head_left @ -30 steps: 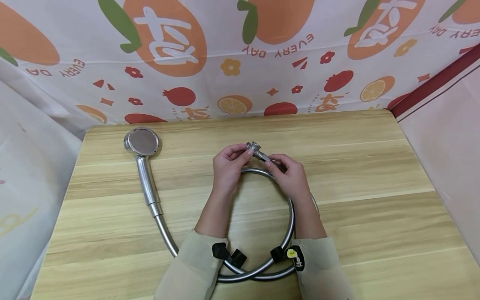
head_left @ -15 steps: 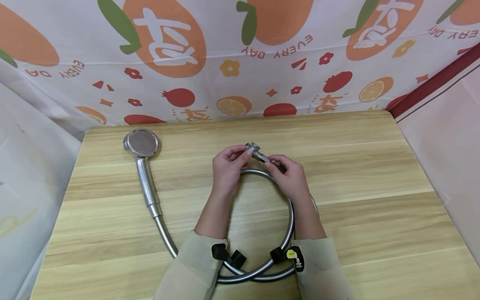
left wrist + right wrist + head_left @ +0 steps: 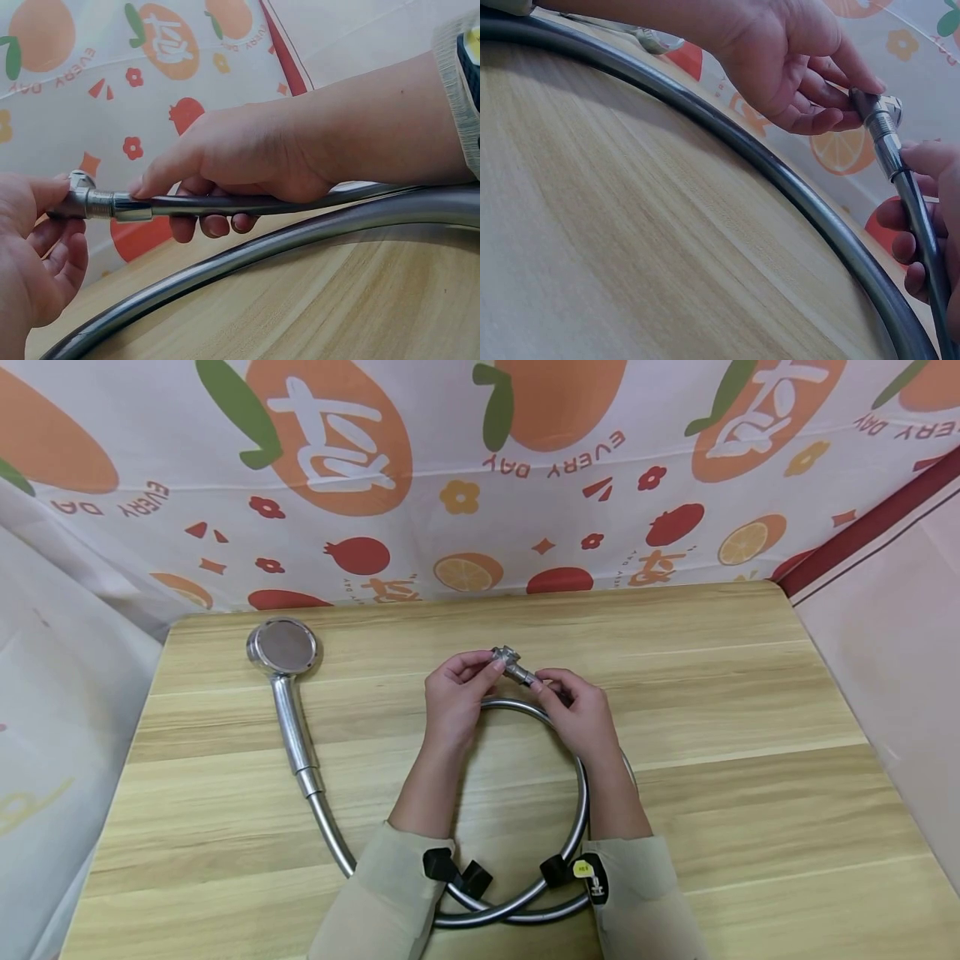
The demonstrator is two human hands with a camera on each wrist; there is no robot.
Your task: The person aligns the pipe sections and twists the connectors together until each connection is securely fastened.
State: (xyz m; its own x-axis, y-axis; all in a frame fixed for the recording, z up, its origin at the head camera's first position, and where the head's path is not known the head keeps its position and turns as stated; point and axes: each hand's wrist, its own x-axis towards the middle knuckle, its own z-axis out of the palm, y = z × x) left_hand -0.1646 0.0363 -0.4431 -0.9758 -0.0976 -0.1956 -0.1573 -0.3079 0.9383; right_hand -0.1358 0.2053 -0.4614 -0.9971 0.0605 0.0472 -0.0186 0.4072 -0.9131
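Note:
Above the middle of the table, my left hand (image 3: 456, 702) pinches a small metal pipe fitting (image 3: 97, 204) between thumb and fingers. A threaded neck shows on the fitting, facing the hose. My right hand (image 3: 583, 714) holds the end of a grey metal shower hose (image 3: 225, 204), its thumb on the shiny hose nut (image 3: 133, 208) and its other fingers curled beneath the hose. Nut and threaded neck are lined up end to end, with some thread showing between. A chrome shower head (image 3: 285, 646) lies at the table's left, joined to the hose's other end.
The hose loop (image 3: 583, 793) lies on the wooden table (image 3: 750, 710) under and between my forearms, crossing itself near the front. Behind the table hangs a fruit-print curtain (image 3: 465, 527). Black wrist straps (image 3: 442, 863) sit on both sleeves.
My right thumb and fingers have shifted slightly at the nut and hose end. My left hand and the fitting stay in place, and the shower head has not moved.

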